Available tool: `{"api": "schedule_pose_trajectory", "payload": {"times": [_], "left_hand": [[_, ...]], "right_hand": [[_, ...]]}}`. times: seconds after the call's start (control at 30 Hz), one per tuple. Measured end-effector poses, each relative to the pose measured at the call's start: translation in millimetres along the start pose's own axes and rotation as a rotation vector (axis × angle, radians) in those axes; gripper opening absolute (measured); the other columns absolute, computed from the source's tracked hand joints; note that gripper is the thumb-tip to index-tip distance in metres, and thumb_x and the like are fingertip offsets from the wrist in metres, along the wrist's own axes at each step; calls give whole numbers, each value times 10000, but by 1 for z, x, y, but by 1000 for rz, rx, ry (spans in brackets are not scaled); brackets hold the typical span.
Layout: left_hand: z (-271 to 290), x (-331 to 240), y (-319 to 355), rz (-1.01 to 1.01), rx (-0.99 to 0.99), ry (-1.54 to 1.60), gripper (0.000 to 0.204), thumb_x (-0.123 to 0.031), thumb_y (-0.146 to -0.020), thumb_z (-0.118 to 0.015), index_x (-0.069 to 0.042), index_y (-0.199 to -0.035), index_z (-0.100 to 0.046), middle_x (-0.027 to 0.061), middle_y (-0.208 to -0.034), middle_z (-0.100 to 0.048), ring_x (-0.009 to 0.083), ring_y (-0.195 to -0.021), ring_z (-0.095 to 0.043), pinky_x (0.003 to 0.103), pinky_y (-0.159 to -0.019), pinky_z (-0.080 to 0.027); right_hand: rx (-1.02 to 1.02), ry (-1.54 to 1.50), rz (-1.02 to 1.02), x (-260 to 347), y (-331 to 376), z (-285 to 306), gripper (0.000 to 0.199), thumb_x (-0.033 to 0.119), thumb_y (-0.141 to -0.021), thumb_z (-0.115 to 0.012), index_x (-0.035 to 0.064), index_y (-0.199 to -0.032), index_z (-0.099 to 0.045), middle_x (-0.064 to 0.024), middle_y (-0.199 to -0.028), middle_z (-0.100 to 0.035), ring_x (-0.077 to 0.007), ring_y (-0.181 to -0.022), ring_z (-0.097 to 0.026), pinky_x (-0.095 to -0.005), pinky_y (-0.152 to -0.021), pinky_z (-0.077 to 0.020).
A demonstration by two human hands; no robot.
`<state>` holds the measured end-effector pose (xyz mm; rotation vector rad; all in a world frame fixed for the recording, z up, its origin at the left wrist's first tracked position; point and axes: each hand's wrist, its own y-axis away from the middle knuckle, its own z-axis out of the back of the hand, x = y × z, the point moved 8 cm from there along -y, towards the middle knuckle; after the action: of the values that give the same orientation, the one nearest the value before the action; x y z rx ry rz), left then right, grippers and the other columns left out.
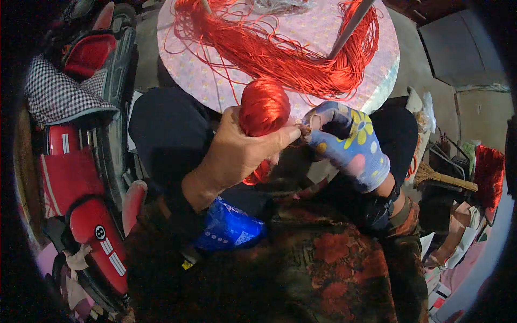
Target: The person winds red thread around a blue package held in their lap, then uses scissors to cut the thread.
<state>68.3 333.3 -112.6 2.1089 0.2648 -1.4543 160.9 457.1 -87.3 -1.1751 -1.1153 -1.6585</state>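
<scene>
Head view: the left hand (237,153) is bare and wraps tight around a shiny red ball of thread (264,107), hiding its bottom part. The right hand (347,142) wears a flowery glove and pinches something tiny that is too small to see. Loose red thread (285,51) lies behind on the round table (204,86), cut off on top.

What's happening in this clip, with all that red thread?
A person sits at a round table strewn with loose red thread. The bare left hand grips a wound ball of red thread. The right hand, in a flowered glove, pinches the strand just beside the ball. A blue bag lies in the lap.
</scene>
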Motion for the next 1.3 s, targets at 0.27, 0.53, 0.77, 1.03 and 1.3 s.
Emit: {"api": "schedule_pose_trajectory", "payload": {"times": [0.27,0.53,0.77,1.03,1.3], "left_hand": [[-4,0,-4,-26,9,-27,98,-124,-884,-661,-52,-830,-621,-42,-646,-555,42,-562,-501,231,-527,-398],[-10,13,-3,44,92,41,145,-168,-878,-688,-38,-888,-624,-19,-715,-589,62,-606,-543,238,-546,-438],[-22,22,-5,231,222,-474,197,-126,-815,-701,-20,-973,-650,76,-774,-666,159,-677,-631,316,-624,-497],[-8,5,4,265,94,-363,165,-170,-854,-684,-18,-907,-646,55,-706,-643,119,-645,-614,285,-607,-479],[-8,28,-8,237,81,398,172,-172,-899,-663,-63,-991,-567,-64,-610,-408,63,-506,-420,247,-539,-411]], "right_hand": [[258,-861,74,-8,5,-18,227,228,-836,-606,19,-917,-568,-89,-894,-641,-189,-771,-615,-276,-691,-479],[165,-328,-126,-4,18,-7,477,42,-806,-684,12,-1257,-534,-122,-1016,-682,-157,-644,-654,-269,-574,-527],[47,881,735,68,17,-21,675,260,-724,-750,85,-1318,-481,-150,-1095,-629,-369,-1023,-590,-437,-977,-411],[319,263,83,-4,-6,-11,291,220,-816,-723,44,-1033,-641,-111,-833,-669,-262,-778,-668,-322,-708,-507],[22,679,680,55,42,-29,137,252,-785,-710,142,-843,-651,-41,-883,-656,-242,-737,-642,-326,-647,-506]]}}
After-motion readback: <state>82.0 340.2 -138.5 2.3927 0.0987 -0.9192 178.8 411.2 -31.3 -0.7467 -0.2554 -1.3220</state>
